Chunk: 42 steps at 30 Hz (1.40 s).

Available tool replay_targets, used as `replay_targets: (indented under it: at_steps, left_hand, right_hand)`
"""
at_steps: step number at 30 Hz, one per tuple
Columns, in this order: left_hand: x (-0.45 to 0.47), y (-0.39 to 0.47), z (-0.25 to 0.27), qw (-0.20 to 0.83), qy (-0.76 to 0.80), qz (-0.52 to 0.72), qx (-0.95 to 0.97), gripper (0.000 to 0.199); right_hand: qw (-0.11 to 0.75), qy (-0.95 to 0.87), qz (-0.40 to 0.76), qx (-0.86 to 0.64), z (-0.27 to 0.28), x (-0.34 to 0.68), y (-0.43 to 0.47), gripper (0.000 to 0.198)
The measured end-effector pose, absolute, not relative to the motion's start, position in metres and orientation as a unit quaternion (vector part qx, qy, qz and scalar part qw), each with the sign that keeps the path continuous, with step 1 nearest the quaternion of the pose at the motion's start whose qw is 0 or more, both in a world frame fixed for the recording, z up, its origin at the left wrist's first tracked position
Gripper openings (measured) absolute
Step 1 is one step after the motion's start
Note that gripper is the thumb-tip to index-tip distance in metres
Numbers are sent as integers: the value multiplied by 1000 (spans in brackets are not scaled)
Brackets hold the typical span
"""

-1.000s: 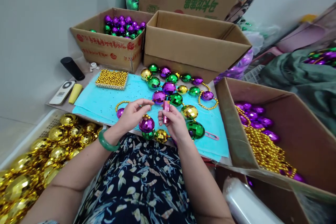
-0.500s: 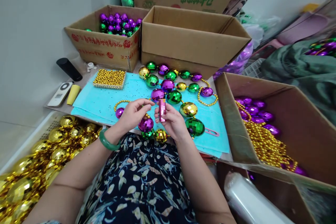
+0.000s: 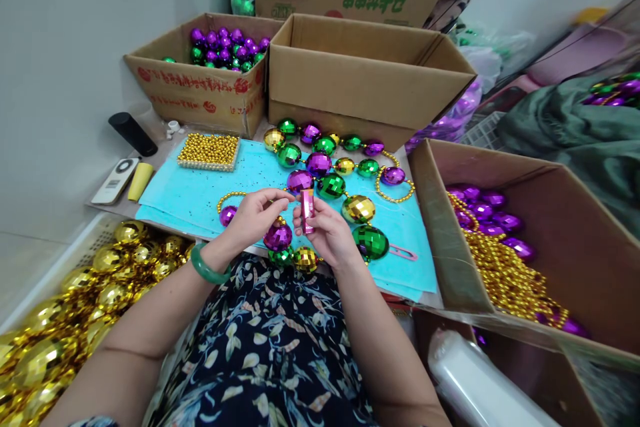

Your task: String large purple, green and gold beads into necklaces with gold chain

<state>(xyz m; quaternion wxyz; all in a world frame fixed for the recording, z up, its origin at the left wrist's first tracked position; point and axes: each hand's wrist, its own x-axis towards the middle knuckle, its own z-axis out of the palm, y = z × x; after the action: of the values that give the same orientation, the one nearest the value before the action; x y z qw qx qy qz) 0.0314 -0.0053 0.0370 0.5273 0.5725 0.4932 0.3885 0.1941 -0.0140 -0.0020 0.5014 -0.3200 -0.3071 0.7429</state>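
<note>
My right hand point(image 3: 330, 230) is closed round a small pink lighter point(image 3: 308, 213), held upright in front of my body. Close to its left, my left hand point(image 3: 253, 217) has its thumb and fingers pinched together near the lighter's top. What they pinch is too fine to make out. Under and around both hands lies a strand of big faceted beads, with a purple bead point(image 3: 278, 237), a gold bead point(image 3: 359, 209) and a green bead point(image 3: 371, 242) among them. A loop of small gold beads point(image 3: 233, 195) shows beyond my left wrist.
A blue cloth point(image 3: 175, 193) covers the tabletop. On it sit a tray of small gold beads point(image 3: 209, 150) and a pink clip point(image 3: 403, 253). Cardboard boxes stand behind point(image 3: 360, 87) and at right point(image 3: 450, 267). Large gold balls point(image 3: 113, 259) fill a basket at left.
Both hands keep nearly the same pose, with the lighter still in my right hand. The whole view shifts very slightly.
</note>
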Motion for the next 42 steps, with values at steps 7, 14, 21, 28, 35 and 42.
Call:
replay_targets:
  at_steps: [7, 14, 21, 28, 35, 42]
  left_hand:
    - [34, -5, 42, 522, 498, 377, 581, 22]
    - [34, -6, 42, 523, 495, 374, 584, 23]
    - [32, -3, 36, 502, 502, 375, 595, 24]
    - [33, -1, 31, 497, 494, 388, 598, 23]
    - [34, 1, 28, 491, 501, 382, 602, 24]
    - [35, 2, 26, 490, 507, 370, 605, 24]
  right_hand:
    - [493, -293, 760, -306, 7, 194, -15, 34]
    - [488, -294, 769, -291, 5, 192, -15, 37]
    - [486, -313, 763, -287, 5, 190, -18, 36]
    - [487, -316, 761, -289, 4, 188, -21, 42]
    - [489, -331, 756, -281, 4, 185, -23, 44]
    - [487, -330, 756, -288, 5, 185, -23, 45]
